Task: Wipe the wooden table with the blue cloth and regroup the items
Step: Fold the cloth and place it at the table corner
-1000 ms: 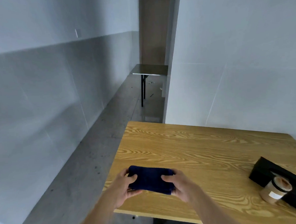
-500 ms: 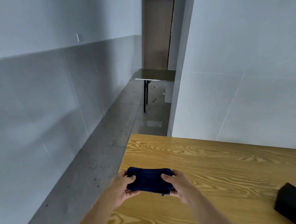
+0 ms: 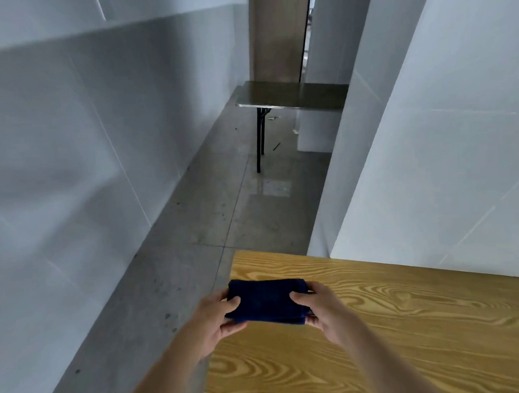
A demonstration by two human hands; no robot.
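A folded dark blue cloth (image 3: 266,301) sits between both hands over the far left corner of the wooden table (image 3: 409,332). My left hand (image 3: 214,325) grips its left end, thumb on top. Its right end is pinched by my right hand (image 3: 324,310). Whether the cloth touches the tabletop I cannot tell. The other items of the task are out of view.
A grey concrete floor (image 3: 173,291) runs along the table's left edge toward a small dark folding table (image 3: 292,97) and a brown door (image 3: 276,33). White wall panels (image 3: 445,156) stand behind the wooden table, and a grey wall stands on the left.
The view has swung left and up, so the black box and the jar have left the frame. Both hands still hold the cloth, now nearer the table's far left corner.
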